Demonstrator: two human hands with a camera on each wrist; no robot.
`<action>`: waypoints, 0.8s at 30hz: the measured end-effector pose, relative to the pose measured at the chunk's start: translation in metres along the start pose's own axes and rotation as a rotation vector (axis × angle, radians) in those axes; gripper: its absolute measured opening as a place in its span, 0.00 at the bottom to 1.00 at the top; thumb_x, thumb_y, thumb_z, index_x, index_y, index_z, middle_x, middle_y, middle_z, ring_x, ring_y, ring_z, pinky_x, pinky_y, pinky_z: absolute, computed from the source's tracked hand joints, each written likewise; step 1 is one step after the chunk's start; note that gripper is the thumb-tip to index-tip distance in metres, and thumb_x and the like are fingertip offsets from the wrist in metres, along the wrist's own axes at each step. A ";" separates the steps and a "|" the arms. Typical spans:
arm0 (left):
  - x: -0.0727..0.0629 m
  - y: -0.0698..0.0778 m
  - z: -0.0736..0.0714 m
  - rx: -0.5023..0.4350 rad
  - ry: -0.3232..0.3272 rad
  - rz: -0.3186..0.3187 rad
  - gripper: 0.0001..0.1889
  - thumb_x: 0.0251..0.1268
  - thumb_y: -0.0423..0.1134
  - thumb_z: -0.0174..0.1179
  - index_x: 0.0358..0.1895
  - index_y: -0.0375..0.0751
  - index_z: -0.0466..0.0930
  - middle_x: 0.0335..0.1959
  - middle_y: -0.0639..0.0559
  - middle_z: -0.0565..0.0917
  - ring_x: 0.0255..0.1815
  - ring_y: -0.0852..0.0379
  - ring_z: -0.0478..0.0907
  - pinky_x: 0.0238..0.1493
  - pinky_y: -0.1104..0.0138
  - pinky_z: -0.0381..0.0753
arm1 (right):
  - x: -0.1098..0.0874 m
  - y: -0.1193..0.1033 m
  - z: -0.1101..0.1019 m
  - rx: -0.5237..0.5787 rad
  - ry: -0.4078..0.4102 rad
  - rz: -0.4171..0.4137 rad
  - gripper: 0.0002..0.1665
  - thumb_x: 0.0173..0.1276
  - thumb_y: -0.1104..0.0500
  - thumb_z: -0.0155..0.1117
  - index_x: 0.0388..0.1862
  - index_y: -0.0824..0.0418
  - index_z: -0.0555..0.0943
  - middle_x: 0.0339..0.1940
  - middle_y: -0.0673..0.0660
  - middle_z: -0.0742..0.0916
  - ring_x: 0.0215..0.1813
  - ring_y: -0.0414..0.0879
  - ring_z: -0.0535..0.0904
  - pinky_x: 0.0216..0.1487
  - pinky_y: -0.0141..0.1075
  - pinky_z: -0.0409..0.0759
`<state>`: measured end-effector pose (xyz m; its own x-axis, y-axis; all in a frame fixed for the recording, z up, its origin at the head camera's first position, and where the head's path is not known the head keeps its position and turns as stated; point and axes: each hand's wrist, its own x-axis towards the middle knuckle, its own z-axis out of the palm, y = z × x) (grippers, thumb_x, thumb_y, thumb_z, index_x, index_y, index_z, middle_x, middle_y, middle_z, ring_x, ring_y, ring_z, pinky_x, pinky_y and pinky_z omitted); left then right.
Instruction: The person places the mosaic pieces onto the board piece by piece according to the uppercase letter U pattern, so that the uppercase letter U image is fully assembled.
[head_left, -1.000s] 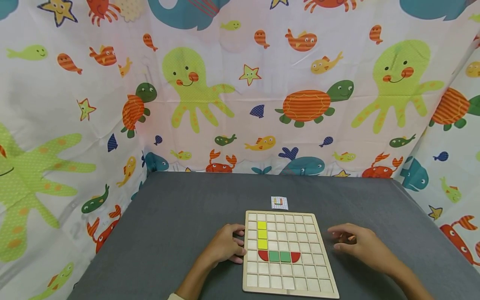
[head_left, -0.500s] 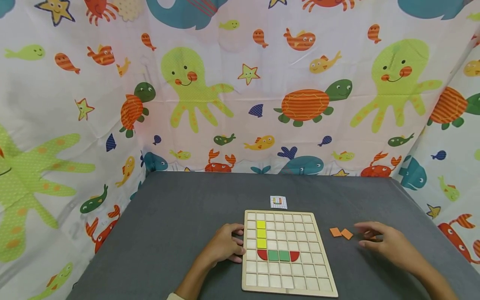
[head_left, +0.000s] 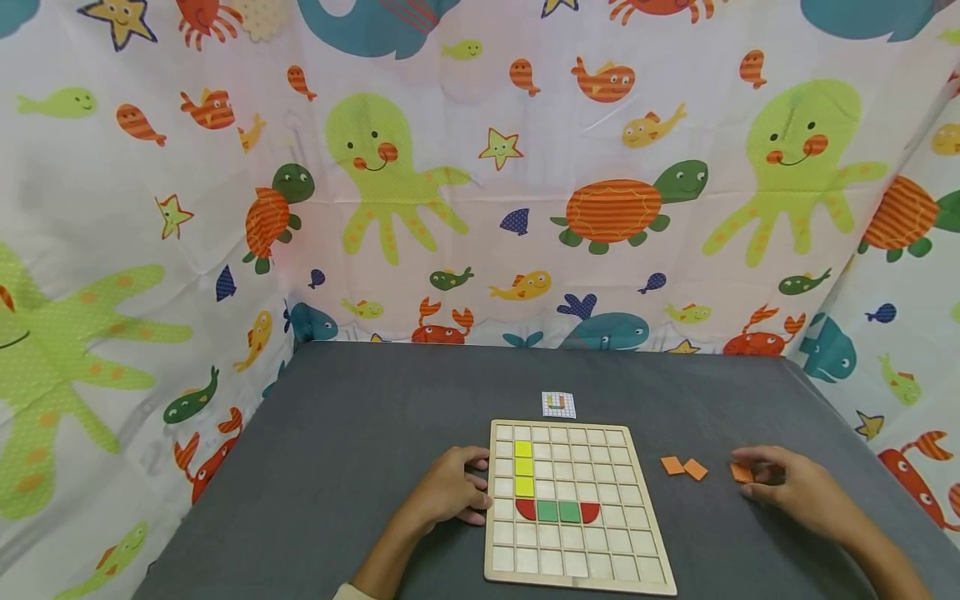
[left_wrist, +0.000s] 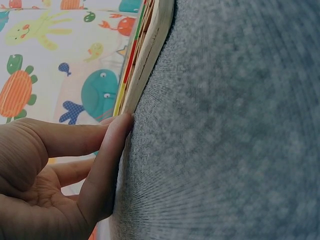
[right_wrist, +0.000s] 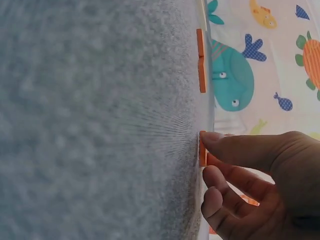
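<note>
A wooden grid board (head_left: 592,537) lies on the dark grey cloth. Set in its squares are three yellow tiles (head_left: 523,467), two green tiles (head_left: 558,511) and two rounded red tiles (head_left: 590,512). At the board's left edge my left hand (head_left: 447,492) rests its fingertips, which the left wrist view shows against the wooden side. Farther right, my right hand (head_left: 798,487) holds an orange square tile (head_left: 741,472) at its fingertips, low on the cloth. Thumb and a finger meet the same tile (right_wrist: 202,149) in the right wrist view.
Two more orange tiles (head_left: 684,467) lie between the board and my right hand. A small printed card (head_left: 558,405) with a coloured grid pattern lies just beyond the board. Behind the table hangs a sea-animal curtain (head_left: 525,183).
My right hand has moved right, away from the board. Two orange tiles now lie on the cloth where it was, and a third shows at its fingertips. The left hand stays put.
</note>
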<state>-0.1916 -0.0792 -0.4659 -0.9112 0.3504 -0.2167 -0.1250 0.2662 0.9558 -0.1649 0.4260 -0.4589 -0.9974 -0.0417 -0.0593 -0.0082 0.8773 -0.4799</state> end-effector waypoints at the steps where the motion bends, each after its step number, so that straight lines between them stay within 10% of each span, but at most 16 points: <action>1: 0.000 0.000 0.000 0.000 0.000 0.000 0.38 0.53 0.16 0.70 0.72 0.29 0.74 0.59 0.39 0.76 0.47 0.49 0.82 0.29 0.57 0.93 | 0.000 0.000 0.000 -0.003 -0.003 0.001 0.26 0.66 0.57 0.79 0.60 0.65 0.85 0.49 0.58 0.89 0.41 0.42 0.80 0.38 0.36 0.81; 24: 0.001 0.001 0.001 0.018 0.009 -0.014 0.38 0.53 0.16 0.70 0.72 0.30 0.74 0.57 0.40 0.76 0.45 0.49 0.81 0.29 0.57 0.93 | 0.000 -0.034 0.010 0.033 -0.007 -0.035 0.27 0.67 0.57 0.78 0.61 0.68 0.84 0.42 0.51 0.87 0.38 0.40 0.81 0.33 0.30 0.81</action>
<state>-0.1920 -0.0779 -0.4655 -0.9127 0.3387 -0.2287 -0.1313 0.2870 0.9489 -0.1640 0.3914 -0.4515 -0.9960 -0.0758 -0.0480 -0.0408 0.8588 -0.5106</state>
